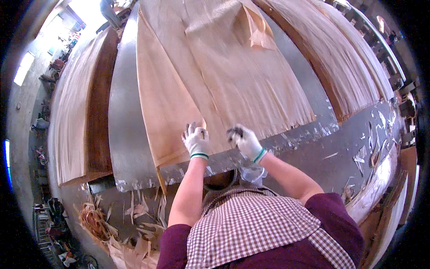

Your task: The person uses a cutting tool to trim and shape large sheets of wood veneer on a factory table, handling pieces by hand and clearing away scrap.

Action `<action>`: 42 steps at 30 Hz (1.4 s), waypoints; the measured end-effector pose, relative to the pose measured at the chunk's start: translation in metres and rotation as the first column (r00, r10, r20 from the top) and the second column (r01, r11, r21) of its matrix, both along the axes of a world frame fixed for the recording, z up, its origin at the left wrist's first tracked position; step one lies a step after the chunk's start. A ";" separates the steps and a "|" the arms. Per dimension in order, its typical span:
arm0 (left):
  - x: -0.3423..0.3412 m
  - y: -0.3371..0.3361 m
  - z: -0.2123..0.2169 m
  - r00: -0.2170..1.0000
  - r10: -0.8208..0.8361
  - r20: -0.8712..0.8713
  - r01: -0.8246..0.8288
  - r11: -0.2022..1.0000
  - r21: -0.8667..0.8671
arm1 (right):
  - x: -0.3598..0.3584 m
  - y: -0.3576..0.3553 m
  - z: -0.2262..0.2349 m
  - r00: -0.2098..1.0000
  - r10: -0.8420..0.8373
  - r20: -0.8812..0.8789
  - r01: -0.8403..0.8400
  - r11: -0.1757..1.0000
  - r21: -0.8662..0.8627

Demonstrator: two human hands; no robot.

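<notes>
A wide, pale tan sheet of wood veneer (251,89) covers the grey board-like surface in front of me. On its left lies a narrower veneer strip (163,107), its slanting right edge overlapping the wide sheet. My left hand (196,142), in a white glove with a green cuff, is at the strip's near right corner, its thumb and forefinger closed on that edge. Over the near part of the wide sheet is my right hand (246,141), gloved alike with dark fingertips. Its fingers are curled together, and anything in them is hidden. A torn flap (261,38) folds over at the far right.
Stacks of veneer stand at the left (74,116) and the right (340,67). Torn veneer scraps (139,208) litter the floor at lower left, with more scraps (360,154) at right. Another person (109,12) stands at the far upper left. Clear plastic (253,175) hangs by my waist.
</notes>
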State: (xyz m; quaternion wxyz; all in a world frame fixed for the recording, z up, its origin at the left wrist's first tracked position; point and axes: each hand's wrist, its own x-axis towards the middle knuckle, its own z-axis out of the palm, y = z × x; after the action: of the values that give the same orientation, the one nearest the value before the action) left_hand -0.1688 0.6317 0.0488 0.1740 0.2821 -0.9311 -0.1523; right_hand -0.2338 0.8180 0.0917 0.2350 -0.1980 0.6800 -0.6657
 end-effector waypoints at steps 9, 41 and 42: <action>0.132 -0.243 0.085 0.391 0.854 -0.344 -0.094 0.408 0.908 | 0.111 -0.047 -0.056 0.689 0.715 -0.122 -0.500 0.590 0.634; 0.290 -0.382 -0.031 0.652 0.755 -0.068 -0.520 0.510 0.685 | 0.112 -0.136 -0.037 0.952 -0.195 -0.235 0.261 0.920 0.293; 0.305 -0.396 -0.031 0.623 0.776 -0.096 -0.600 0.553 0.578 | 0.118 -0.150 -0.029 0.926 -0.084 -0.368 0.257 0.854 0.452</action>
State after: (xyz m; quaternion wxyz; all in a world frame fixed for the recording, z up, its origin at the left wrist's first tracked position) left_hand 0.1366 0.2361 0.0178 0.3004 0.6323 -0.6233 -0.3484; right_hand -0.1162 0.6679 0.0628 0.0979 -0.1797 0.8718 -0.4451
